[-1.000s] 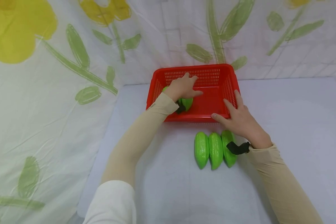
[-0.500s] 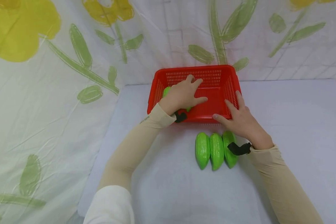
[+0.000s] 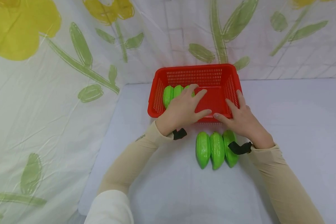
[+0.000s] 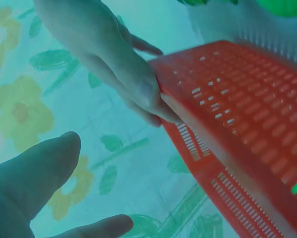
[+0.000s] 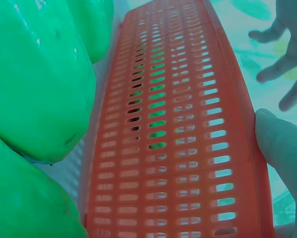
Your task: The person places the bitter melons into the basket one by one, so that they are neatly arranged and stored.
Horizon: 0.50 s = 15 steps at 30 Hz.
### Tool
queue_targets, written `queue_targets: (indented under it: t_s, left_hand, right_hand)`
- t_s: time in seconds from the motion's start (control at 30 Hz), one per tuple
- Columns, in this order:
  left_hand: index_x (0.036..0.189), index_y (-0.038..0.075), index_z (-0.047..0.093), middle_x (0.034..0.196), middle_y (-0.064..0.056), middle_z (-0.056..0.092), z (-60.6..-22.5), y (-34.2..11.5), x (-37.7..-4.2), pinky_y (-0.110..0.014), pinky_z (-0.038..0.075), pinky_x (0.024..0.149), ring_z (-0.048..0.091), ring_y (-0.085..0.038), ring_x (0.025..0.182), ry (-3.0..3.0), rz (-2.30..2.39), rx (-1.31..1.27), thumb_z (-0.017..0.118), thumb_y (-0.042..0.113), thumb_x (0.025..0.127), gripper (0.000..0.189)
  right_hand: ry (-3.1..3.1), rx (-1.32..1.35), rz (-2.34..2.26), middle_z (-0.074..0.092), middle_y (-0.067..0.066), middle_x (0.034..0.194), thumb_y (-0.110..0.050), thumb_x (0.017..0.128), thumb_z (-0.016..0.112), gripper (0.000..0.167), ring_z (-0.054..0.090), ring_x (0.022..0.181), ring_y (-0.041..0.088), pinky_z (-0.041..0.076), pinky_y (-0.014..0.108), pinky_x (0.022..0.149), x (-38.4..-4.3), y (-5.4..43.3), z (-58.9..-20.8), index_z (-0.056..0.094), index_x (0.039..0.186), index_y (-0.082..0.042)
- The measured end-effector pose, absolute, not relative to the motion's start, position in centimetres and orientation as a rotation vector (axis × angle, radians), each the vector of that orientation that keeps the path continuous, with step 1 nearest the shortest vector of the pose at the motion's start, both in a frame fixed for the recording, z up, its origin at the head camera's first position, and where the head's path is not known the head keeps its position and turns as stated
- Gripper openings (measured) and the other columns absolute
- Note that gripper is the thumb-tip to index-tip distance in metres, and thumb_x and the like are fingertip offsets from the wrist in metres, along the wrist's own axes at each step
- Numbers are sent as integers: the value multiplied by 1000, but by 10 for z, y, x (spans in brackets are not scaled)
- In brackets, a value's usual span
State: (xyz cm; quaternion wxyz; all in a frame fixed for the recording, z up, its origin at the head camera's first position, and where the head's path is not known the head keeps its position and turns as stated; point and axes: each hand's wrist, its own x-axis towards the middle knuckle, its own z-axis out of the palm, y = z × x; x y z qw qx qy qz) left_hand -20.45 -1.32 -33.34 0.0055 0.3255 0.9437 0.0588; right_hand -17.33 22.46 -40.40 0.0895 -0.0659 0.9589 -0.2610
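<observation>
A red plastic basket [image 3: 212, 96] with slotted walls stands at the table's back edge. Inside, at its left, lie three glossy green ridged fruits [image 3: 168, 95], partly hidden by my left hand [image 3: 183, 109]. That hand hovers over the basket's front rim, fingers spread, holding nothing. My right hand [image 3: 242, 121] grips the basket's front right corner. Its thumb [image 5: 277, 141] lies against the rim in the right wrist view, while in the left wrist view its fingers [image 4: 146, 91] reach over the rim. Three more such fruits [image 3: 203, 150] lie side by side before the basket, pointed ends toward me.
Behind the table [image 3: 291, 124] hangs a white cloth [image 3: 156, 37] printed with yellow flowers and green leaves. It also covers the left side. A black strap [image 3: 240, 148] on the right wrist overlaps the rightmost fruit on the table.
My left hand has drawn back toward the front rim with fingers spread, uncovering the green fruits inside the basket. The right hand stays at the corner.
</observation>
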Motion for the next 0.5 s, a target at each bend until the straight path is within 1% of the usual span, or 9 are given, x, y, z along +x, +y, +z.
queue_targets:
  t_s: [0.23, 0.3, 0.43, 0.5]
  left_hand:
    - [158, 15, 45, 158, -15, 42, -346, -16, -181, -37, 62, 89, 51, -31, 139, 2990, 247, 1146, 62, 56, 99, 74]
    - [157, 14, 46, 157, -16, 43, -350, -17, -174, -37, 62, 90, 51, -32, 139, 2983, 272, 1183, 65, 55, 98, 74]
    - [155, 13, 48, 155, -16, 44, -358, -16, -163, -36, 59, 97, 51, -31, 138, 2973, 319, 1237, 68, 53, 97, 74]
    - [154, 13, 50, 154, -15, 45, -363, -16, -158, -35, 59, 98, 51, -31, 138, 2976, 342, 1260, 69, 53, 96, 73]
  right_hand:
    - [2856, -203, -798, -21, 19, 172, -67, 97, 55, 101, 30, 135, 66, 47, 76, 96, -174, 225, -406, 19, 165, -1]
    - [2860, -206, -798, -20, 20, 172, -66, 97, 56, 101, 30, 135, 66, 48, 76, 96, -174, 225, -406, 19, 165, -1]
    - [2874, -211, -787, -19, 21, 172, -64, 98, 57, 99, 31, 135, 67, 47, 76, 95, -174, 225, -406, 20, 164, 0]
    - [2877, -214, -786, -18, 22, 172, -63, 98, 57, 99, 31, 135, 67, 47, 77, 95, -174, 225, -406, 21, 164, 0]
